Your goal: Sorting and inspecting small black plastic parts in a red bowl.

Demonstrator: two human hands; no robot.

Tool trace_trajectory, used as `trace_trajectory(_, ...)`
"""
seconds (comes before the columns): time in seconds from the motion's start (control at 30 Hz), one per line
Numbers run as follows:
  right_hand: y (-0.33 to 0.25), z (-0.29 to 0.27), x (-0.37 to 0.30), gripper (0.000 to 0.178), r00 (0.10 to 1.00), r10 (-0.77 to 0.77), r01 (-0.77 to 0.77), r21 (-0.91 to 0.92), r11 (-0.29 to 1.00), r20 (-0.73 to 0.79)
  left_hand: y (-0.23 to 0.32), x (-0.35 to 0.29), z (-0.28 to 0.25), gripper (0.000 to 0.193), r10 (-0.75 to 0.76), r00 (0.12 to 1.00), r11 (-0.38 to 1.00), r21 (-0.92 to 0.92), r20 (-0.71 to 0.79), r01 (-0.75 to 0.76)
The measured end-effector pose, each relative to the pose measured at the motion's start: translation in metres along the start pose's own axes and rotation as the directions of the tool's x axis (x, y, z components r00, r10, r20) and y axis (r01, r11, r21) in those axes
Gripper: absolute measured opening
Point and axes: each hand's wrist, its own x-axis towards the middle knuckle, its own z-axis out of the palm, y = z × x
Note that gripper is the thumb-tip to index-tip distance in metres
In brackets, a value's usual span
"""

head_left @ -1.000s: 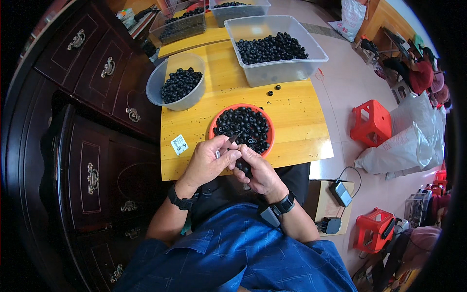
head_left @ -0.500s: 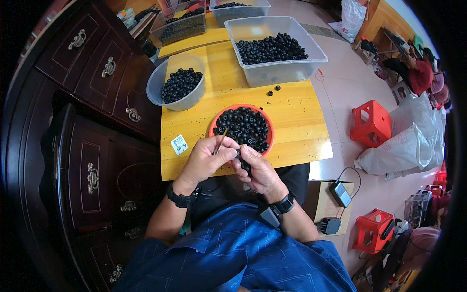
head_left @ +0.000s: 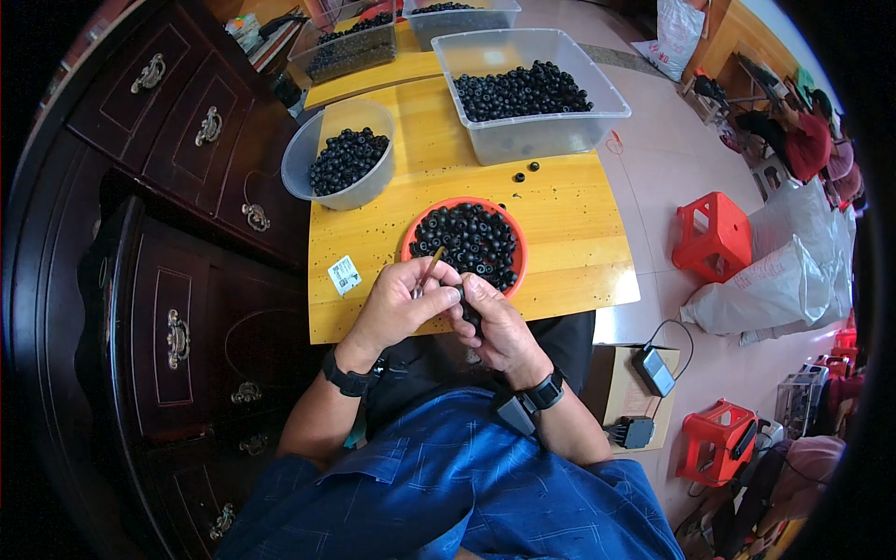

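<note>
My left hand pinches a thin brownish stick-like tool, its tip pointing up over the bowl. Close against it, my right hand is closed around small round black pieces, partly hidden by the fingers. The fingertips of both hands meet at one such piece. Just beyond the hands sits a round orange-red bowl filled with glossy black pieces, many showing a hole like a ring or thick bead.
On the yellow wooden table stand a round translucent tub and a large rectangular clear bin, both holding black pieces. More bins stand behind. A white label lies at left. Dark drawers flank the left; red stools stand right.
My two hands stay together above the bowl's near edge. The thin tool in my left hand has tipped slightly to the right, and more of it shows.
</note>
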Motion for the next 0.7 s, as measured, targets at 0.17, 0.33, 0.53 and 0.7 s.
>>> trace_trajectory(0.17,0.003,-0.005,-0.001,0.026,1.0,0.021,-0.023,0.081,0.996,0.023,0.005,0.001,-0.006,0.012,-0.106,0.994,0.993,-0.059,0.012,0.106)
trace_trajectory(0.33,0.002,-0.008,0.0,0.027,0.996,0.007,-0.017,0.123,0.992,0.084,0.0,0.001,-0.007,0.012,-0.082,0.994,0.994,0.06,-0.075,0.087)
trace_trajectory(0.53,0.001,-0.008,-0.001,0.029,1.0,0.021,-0.021,0.117,0.993,0.0,0.02,-0.002,0.007,0.038,0.209,0.977,0.643,0.749,0.029,-0.16)
trace_trajectory(0.7,0.001,-0.006,-0.003,0.03,0.999,-0.02,0.018,0.073,0.997,0.03,0.016,-0.001,0.009,0.043,0.312,0.947,0.517,0.824,0.07,-0.231)
